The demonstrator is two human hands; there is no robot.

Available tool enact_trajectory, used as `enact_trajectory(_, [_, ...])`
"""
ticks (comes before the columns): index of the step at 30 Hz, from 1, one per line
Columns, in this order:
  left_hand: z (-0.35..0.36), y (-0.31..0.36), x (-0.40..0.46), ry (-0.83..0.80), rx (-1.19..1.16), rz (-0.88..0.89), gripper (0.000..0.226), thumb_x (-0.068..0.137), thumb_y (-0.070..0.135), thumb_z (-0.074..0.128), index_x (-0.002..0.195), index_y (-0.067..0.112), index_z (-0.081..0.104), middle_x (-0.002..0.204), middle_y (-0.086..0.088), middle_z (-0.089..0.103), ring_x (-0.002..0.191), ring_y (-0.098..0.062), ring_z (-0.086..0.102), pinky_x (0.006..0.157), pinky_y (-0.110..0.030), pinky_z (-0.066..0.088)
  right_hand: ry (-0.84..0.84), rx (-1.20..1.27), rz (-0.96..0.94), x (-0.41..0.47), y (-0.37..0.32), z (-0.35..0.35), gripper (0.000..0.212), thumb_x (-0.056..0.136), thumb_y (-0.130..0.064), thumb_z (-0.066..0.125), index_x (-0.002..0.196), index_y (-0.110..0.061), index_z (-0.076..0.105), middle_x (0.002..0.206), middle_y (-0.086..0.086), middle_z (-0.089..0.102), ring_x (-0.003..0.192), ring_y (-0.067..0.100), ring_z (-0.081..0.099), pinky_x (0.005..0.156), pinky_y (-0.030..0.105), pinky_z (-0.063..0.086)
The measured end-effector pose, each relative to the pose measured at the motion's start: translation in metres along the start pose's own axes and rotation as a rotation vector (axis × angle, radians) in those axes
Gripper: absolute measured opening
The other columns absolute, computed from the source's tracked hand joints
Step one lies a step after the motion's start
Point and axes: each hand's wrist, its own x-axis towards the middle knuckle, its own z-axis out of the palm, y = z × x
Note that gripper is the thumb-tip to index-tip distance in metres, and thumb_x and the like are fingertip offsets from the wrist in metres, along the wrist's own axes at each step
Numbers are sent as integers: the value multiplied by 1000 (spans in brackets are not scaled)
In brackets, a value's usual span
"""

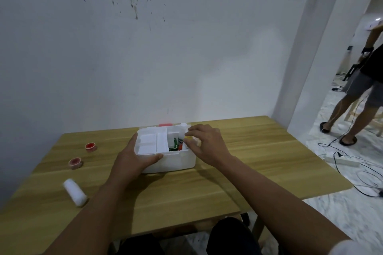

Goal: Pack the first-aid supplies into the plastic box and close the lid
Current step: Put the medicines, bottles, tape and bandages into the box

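Observation:
A white plastic box (pixel 178 161) stands open mid-table, with a white divided tray (pixel 153 143) in its left half. Green and orange packs (pixel 176 146) show in its right half. My left hand (pixel 134 155) grips the box's front left corner, thumb along the rim. My right hand (pixel 205 143) is over the box's right end, fingers pinched on a small yellowish item (pixel 189 138). On the table to the left lie a white gauze roll (pixel 75 192) and two red tape rolls (pixel 91 147) (pixel 75 162).
The wooden table (pixel 248 167) butts against a white wall. A red part (pixel 165 125) shows behind the box, perhaps its lid. On the floor at the right lie a power strip (pixel 342 161) and cables. Another person's legs (pixel 350 109) stand there.

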Motion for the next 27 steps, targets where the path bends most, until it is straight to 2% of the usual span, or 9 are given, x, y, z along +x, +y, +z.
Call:
enact_trajectory(5, [-12,6,-6,-72,-48,-18,94,71,63,85,151,50,37,143,20,55,126,-16,56,99,-40,53,-17,338,199,30,5,-4,39,93,-50,69,119,-22,74,120,-4,69,104,13,64,91,39,55])
enact_trajectory(7, [-20,-2,-7,-49,128,-48,101,76,72,73,161,42,27,160,10,42,139,-22,49,107,-40,46,-101,417,323,42,7,-4,46,93,-49,70,130,-20,69,129,1,67,109,15,64,91,31,53])
enact_trajectory(9, [-33,-14,-4,58,201,-100,90,84,70,64,161,35,32,164,3,39,144,-24,46,112,-40,42,-201,445,405,51,11,1,55,96,-51,65,140,-17,63,137,6,65,121,21,63,96,31,49])
enact_trajectory(11, [-54,-27,3,216,293,-155,70,94,57,60,155,26,47,156,-1,50,138,-29,50,110,-45,43,-292,474,448,55,15,5,63,97,-54,62,146,-15,57,143,9,62,130,25,59,105,37,46])
enact_trajectory(13, [-79,-36,11,272,534,-218,57,94,44,62,147,23,58,147,-5,58,132,-35,50,104,-47,45,-386,529,462,56,16,5,76,91,-59,67,151,-15,52,149,7,57,135,24,55,109,38,44])
enact_trajectory(18, [-123,-77,28,66,783,-433,41,95,38,57,133,22,63,135,-6,59,123,-33,54,86,-41,49,-635,533,391,56,25,1,137,39,-78,89,156,-25,43,152,-5,52,135,21,55,113,44,47])
enact_trajectory(21, [-132,-93,38,92,803,-392,20,97,33,59,96,16,68,111,-8,70,95,-24,63,71,-35,50,-738,493,275,56,26,2,128,41,-68,96,153,-35,43,152,-14,47,138,13,49,115,42,44])
enact_trajectory(23, [-131,-99,44,105,811,-374,26,98,26,61,73,17,61,89,-8,70,76,-20,61,62,-32,47,-745,456,233,54,26,3,124,46,-59,99,153,-38,38,153,-17,39,137,11,44,115,38,42])
enact_trajectory(27, [-121,-104,54,103,752,-343,24,99,25,63,78,17,70,74,-2,65,70,-17,63,57,-30,41,-725,489,250,51,34,8,128,45,-57,101,152,-44,33,155,-15,39,140,14,44,114,41,45])
